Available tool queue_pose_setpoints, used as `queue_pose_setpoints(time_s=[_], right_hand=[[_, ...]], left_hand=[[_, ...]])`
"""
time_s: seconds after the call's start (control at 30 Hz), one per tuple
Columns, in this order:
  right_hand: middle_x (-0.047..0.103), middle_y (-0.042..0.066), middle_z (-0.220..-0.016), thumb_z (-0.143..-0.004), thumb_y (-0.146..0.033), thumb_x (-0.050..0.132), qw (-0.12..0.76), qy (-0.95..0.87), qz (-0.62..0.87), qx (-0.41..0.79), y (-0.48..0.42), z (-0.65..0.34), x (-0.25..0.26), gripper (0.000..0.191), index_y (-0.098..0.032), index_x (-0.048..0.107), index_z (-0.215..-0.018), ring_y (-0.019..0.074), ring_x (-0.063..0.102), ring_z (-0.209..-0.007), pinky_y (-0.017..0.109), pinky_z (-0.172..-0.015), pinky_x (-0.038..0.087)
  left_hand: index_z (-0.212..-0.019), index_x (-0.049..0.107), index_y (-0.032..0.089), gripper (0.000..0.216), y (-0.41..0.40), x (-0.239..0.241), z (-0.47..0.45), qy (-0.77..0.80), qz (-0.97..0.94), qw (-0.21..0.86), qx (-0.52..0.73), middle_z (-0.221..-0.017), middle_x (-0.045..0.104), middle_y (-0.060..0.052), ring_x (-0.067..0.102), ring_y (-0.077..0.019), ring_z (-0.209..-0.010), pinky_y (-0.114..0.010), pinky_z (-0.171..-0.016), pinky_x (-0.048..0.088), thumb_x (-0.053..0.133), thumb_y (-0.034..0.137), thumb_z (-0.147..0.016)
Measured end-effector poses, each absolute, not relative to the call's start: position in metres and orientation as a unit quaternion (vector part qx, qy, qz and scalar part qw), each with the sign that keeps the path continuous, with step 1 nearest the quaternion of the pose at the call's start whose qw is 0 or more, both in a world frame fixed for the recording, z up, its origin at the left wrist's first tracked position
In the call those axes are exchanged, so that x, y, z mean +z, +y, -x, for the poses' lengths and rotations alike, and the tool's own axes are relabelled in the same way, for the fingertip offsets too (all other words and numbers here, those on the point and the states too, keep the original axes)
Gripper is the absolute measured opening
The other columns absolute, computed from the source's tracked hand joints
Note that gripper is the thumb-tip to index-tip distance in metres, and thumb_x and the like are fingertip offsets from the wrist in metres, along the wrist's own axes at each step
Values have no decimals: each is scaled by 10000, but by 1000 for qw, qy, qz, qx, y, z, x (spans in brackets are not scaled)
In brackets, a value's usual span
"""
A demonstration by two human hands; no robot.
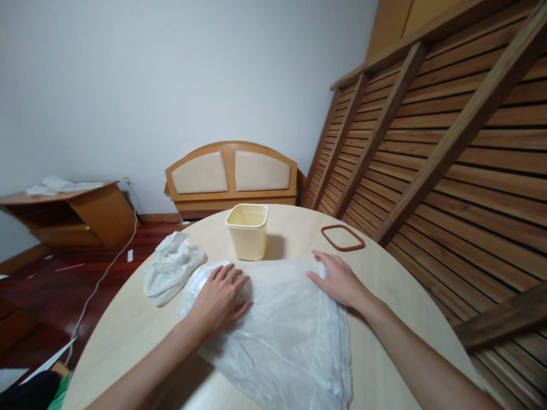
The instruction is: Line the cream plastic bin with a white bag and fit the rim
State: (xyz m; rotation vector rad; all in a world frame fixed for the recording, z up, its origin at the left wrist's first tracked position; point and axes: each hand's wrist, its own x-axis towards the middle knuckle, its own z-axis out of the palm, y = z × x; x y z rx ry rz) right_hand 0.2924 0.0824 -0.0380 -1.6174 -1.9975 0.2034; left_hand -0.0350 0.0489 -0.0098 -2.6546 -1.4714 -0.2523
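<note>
A thin white translucent plastic bag [286, 330] lies spread over the near part of the round table, its lower end reaching the bottom of the view. My left hand [222, 293] rests on the bag's upper left part, fingers spread and palm down. At its upper right corner is my right hand [337, 276], the thumb and fingers apart around the bag's edge. Just beyond the bag stands a cream-yellow plastic bin [248, 236], upright, with its open top facing up. A brown rounded-square ring [343, 237] lies flat on the table beyond my right hand.
A crumpled white plastic bag [171, 270] sits on the left of the pale round table [397, 319]. Wooden slatted panels [453, 159] lean along the right side. Behind are a headboard [231, 171] and, at left, a low wooden desk [85, 213]. A white cable [105, 273] crosses the floor.
</note>
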Motion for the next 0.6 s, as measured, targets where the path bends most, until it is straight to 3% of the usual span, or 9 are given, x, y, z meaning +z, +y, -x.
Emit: queue_pose_setpoints(time_s=[0.13, 0.23, 0.37, 0.53, 0.6], right_hand=[[732, 100, -1066, -893, -327, 544, 291, -742, 589, 131, 84, -295, -35, 331, -201, 652, -1179, 264, 670, -998, 401, -922, 482], [718, 105, -1087, -901, -350, 525, 350, -708, 604, 112, 88, -304, -29, 302, -196, 650, -1129, 269, 667, -978, 388, -877, 494], [661, 136, -1160, -903, -333, 504, 363, -700, 615, 18, 87, -308, -22, 325, -184, 632, -1162, 287, 646, -991, 410, -882, 486], [695, 73, -948, -907, -396, 551, 296, -747, 594, 13, 76, -293, -17, 214, -221, 662, -959, 244, 654, -888, 363, -822, 490], [719, 69, -1000, -912, -426, 561, 260, -771, 578, 61, 71, -289, -18, 254, -228, 675, -1023, 231, 673, -885, 351, -811, 504]], left_hand=[[-1172, 659, 203, 361, 50, -12, 35, -516, 851, 61, -69, -1203, 668, -131, 534, -353, -1217, -514, -1009, 419, 644, 388, -862], [-1124, 677, 184, 279, 50, -9, 34, -555, 825, 83, -59, -1143, 677, -135, 565, -350, -1142, -496, -944, 450, 602, 322, -894], [-1135, 679, 180, 264, 49, -3, 33, -570, 815, 89, -60, -1118, 684, -133, 581, -337, -1111, -473, -907, 472, 547, 296, -937], [-1097, 690, 174, 233, 54, -6, 34, -543, 832, 84, -75, -1104, 695, -126, 596, -314, -1114, -453, -947, 461, 553, 270, -935], [-1058, 700, 176, 215, 57, -9, 34, -520, 848, 74, -75, -1076, 708, -120, 605, -312, -1103, -464, -969, 451, 565, 280, -928]])
